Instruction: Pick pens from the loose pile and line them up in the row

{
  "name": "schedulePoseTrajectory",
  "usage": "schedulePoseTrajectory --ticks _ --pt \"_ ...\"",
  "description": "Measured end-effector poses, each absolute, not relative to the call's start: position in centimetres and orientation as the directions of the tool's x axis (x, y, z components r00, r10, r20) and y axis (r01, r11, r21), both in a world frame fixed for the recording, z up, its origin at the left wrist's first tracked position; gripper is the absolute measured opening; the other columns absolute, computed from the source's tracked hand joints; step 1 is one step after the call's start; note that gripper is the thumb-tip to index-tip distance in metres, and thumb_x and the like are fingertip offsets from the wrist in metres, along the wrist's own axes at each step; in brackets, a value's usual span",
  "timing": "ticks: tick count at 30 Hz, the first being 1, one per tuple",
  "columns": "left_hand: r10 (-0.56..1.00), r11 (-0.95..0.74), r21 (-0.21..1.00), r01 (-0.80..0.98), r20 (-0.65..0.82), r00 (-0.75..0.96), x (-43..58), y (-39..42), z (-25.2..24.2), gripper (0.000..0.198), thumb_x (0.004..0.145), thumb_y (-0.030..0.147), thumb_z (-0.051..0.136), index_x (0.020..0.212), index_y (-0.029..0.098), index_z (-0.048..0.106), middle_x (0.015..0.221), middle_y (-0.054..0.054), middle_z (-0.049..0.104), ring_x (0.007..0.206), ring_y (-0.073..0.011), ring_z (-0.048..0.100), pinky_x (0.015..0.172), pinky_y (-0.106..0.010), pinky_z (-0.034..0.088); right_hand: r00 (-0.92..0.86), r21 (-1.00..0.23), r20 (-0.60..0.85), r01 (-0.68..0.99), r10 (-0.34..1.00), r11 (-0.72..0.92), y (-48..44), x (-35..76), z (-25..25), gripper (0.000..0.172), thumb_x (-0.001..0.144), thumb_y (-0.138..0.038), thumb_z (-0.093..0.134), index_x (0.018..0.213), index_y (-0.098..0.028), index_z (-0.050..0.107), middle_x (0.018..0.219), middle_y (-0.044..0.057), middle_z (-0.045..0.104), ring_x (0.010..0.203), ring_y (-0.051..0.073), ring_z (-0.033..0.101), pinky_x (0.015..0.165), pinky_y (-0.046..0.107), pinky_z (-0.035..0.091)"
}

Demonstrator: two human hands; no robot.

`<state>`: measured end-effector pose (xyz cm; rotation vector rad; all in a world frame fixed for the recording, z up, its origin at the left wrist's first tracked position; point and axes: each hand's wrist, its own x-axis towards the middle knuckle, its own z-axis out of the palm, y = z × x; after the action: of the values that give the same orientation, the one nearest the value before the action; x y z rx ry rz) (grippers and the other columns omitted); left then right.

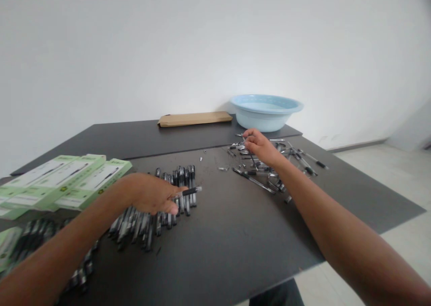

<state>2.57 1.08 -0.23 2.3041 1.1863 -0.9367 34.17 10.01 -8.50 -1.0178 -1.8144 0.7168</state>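
Note:
My left hand (pixel 153 194) is closed on a clear pen barrel with a black grip (pixel 191 191), its tip pointing right. Beneath that hand lies a row of capped pens (pixel 148 232), partly hidden by it. Over a loose heap of pen parts (pixel 256 173) on the right, my right hand (pixel 261 149) pinches a thin, dark pen refill (pixel 251 155) that slants down toward the heap. Clear barrels, black grips and small tips make up the heap; my right forearm covers some of it.
Green-and-white pen boxes (pixel 94 182) lie at the left, with more pens (pixel 37 238) in front of them. A flat cardboard piece (pixel 195 118) and a light blue basin (pixel 266 120) sit at the back near the wall. The dark table (pixel 215 261) ends at the right above a pale floor.

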Motion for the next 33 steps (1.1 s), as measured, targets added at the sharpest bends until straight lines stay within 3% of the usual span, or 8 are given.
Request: schedulePoseTrajectory --ticks 3,9,13,17,21,26,29,33 --pt "0.55 -0.554 0.073 0.829 -0.716 0.431 2.4 1.3 -0.5 0.045 0.087 0.039 0.043 0.121 0.01 0.055 0.088 -0.014 0.072 0.078 -0.026 0.065 0.062 -0.03 0.046 -0.276 -0.837 0.372 0.313 0.886 0.449 9.7 33.6 -8.5 0.015 0.077 -0.022 0.048 0.09 -0.017 0.055 0.064 -0.004 0.05 0.055 0.009 0.043 0.054 0.022 0.034" --pt "0.552 -0.533 0.086 0.841 -0.719 0.423 2.2 1.5 -0.6 0.037 0.086 0.034 0.043 0.111 0.014 0.06 0.083 -0.012 0.073 0.075 -0.025 0.066 0.059 -0.028 0.046 -0.268 -0.891 0.38 0.15 0.885 0.428 10.0 33.1 -8.8 0.02 0.074 -0.019 0.048 0.093 -0.016 0.053 0.069 -0.002 0.055 0.06 0.011 0.05 0.06 0.025 0.04" --pt "0.56 -0.512 0.07 0.856 -0.729 0.395 2.0 1.7 -0.7 0.037 0.086 0.037 0.042 0.106 0.013 0.062 0.085 -0.013 0.073 0.077 -0.025 0.066 0.062 -0.029 0.047 -0.268 -0.816 0.397 0.335 0.878 0.471 9.7 32.6 -8.9 0.019 0.077 -0.023 0.049 0.094 -0.016 0.051 0.071 -0.001 0.057 0.062 0.012 0.053 0.061 0.025 0.042" --pt "0.558 -0.503 0.078 0.86 -0.731 0.393 2.1 1.6 -0.6 0.035 0.087 0.038 0.042 0.105 0.015 0.061 0.085 -0.01 0.073 0.075 -0.0233 0.066 0.063 -0.029 0.046 -0.318 -0.604 0.425 0.598 0.847 0.527 8.8 31.7 -8.6 0.021 0.081 -0.02 0.047 0.099 -0.018 0.057 0.084 0.002 0.065 0.075 0.014 0.059 0.07 0.026 0.043" --pt "0.532 -0.479 0.11 0.871 -0.753 0.387 2.5 1.3 -0.2 0.033 0.086 0.035 0.042 0.103 0.013 0.061 0.09 -0.01 0.072 0.076 -0.0228 0.065 0.061 -0.028 0.046 -0.359 -0.409 0.458 0.727 0.813 0.551 8.3 31.1 -8.2 0.027 0.083 -0.013 0.041 0.102 -0.019 0.059 0.09 0.003 0.068 0.082 0.015 0.06 0.075 0.024 0.041" --pt "0.519 -0.459 0.123 0.88 -0.767 0.378 2.8 1.1 0.0 0.033 0.087 0.032 0.041 0.103 0.013 0.062 0.092 -0.011 0.072 0.077 -0.0228 0.066 0.063 -0.029 0.047 -0.235 -0.194 0.518 0.904 0.822 0.381 7.9 30.8 -7.7 0.023 0.087 -0.021 0.04 0.102 -0.019 0.058 0.087 0.006 0.069 0.076 0.02 0.061 0.065 0.026 0.036" --pt "0.515 -0.452 0.123 0.883 -0.773 0.371 2.7 1.2 -0.1 0.033 0.087 0.032 0.041 0.104 0.013 0.062 0.093 -0.011 0.072 0.078 -0.0227 0.066 0.064 -0.029 0.048 -0.131 -0.158 0.557 0.953 0.82 0.259 7.5 30.6 -7.4 0.023 0.089 -0.025 0.04 0.105 -0.019 0.055 0.085 0.008 0.069 0.072 0.023 0.062 0.059 0.027 0.033" --pt "0.503 -0.442 0.159 0.883 -0.771 0.391 2.3 1.5 -0.4 0.033 0.086 0.031 0.042 0.104 0.012 0.063 0.094 -0.013 0.072 0.079 -0.0242 0.066 0.062 -0.029 0.048 -0.05 -0.282 0.548 0.928 0.835 0.241 7.4 30.4 -7.4 0.023 0.089 -0.03 0.043 0.106 -0.018 0.052 0.082 0.007 0.069 0.07 0.022 0.062 0.059 0.027 0.034"
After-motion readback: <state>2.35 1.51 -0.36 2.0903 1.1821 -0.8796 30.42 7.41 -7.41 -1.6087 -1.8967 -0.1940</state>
